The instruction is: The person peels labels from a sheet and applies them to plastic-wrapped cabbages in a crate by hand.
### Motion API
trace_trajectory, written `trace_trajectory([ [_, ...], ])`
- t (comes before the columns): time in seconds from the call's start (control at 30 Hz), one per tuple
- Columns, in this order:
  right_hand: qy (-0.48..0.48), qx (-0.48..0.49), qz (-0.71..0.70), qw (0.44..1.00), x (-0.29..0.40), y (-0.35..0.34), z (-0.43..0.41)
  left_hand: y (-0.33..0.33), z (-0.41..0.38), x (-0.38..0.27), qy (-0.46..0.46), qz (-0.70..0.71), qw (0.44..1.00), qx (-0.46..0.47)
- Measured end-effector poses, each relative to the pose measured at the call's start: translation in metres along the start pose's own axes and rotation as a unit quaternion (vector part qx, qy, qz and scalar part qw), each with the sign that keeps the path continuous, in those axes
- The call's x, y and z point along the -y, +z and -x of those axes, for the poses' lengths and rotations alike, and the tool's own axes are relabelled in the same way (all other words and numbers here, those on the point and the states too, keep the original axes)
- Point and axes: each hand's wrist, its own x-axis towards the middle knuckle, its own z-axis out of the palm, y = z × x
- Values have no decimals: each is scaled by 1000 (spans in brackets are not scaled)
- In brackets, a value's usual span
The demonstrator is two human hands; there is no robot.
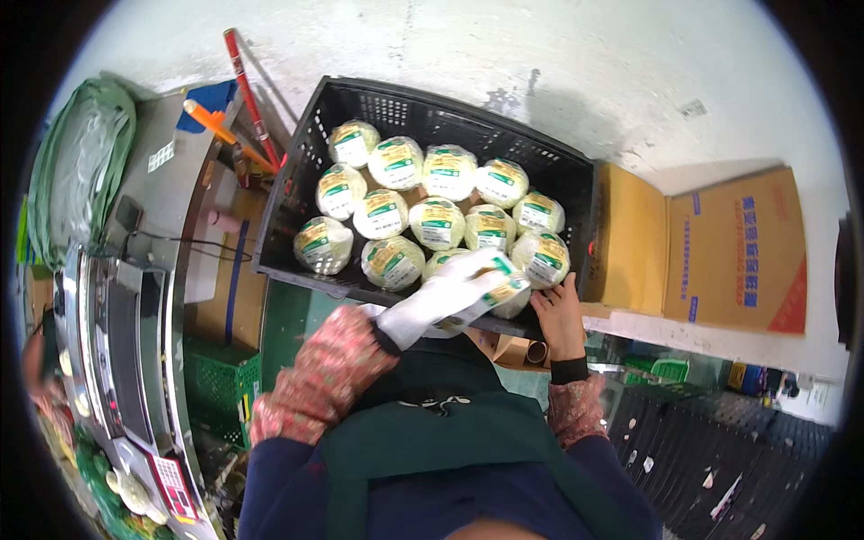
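A black plastic crate (432, 101) stands before me with several round, film-wrapped cabbages (437, 223), most bearing green, white and yellow labels. My left hand (432, 304), in a white glove and blurred, is over the crate's near side. It holds a printed label strip (503, 287) above a cabbage (511, 306) that is partly hidden. Bare, my right hand (560, 317) is at the near right corner, its fingers apart and touching the side of that cabbage. Just above my right fingertips sits another labelled cabbage (542, 259).
An open cardboard box (732, 256) is right of the crate, against the white wall (607, 61). Red (248, 94) and orange (229, 135) poles lean at the left. A wrapping machine (125, 351) stands far left, near a green basket (219, 388). Black slatted racking (715, 445) lies at the lower right.
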Motion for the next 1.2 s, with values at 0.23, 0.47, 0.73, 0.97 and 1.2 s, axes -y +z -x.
trace_trajectory([
  [0.23,6,64,-226,972,-2,8,-58,36,-81,54,-52,-70,995,55],
  [0.47,21,1,-178,984,16,52,-26,7,-47,31,-52,63,996,31],
  [0.73,33,156,-101,982,8,132,-86,-59,-20,28,-106,217,963,-123],
  [0.97,-250,38,203,946,-14,124,-91,-53,15,23,-215,245,918,-225],
  [1.2,-273,293,425,812,9,152,19,-31,65,6,-102,129,953,-256],
])
